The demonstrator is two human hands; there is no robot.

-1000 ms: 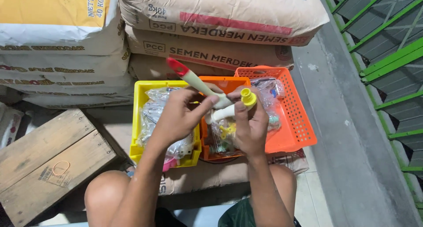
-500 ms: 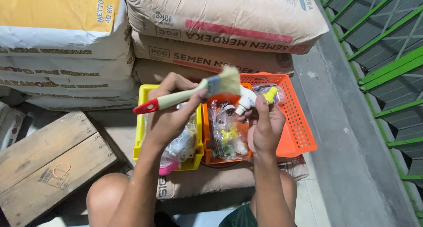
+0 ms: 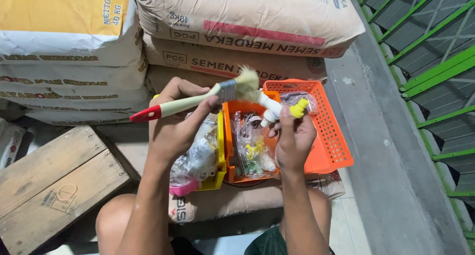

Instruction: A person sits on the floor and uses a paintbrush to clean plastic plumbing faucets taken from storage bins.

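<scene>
From the head camera: the left hand (image 3: 173, 131) is closed round a brush (image 3: 198, 100), bristles at two o'clock touching a white tap (image 3: 271, 108). The right hand (image 3: 295, 141) pinches that tap by its yellow handle, above the orange baskets (image 3: 336, 136). The hold looks thin; a hard stroke could, I'd say, knock the tap down among the bagged parts (image 3: 252, 148) or onto the sacks (image 3: 257, 25).

Bare forearms and knees; dark green shorts (image 3: 269, 245).
</scene>
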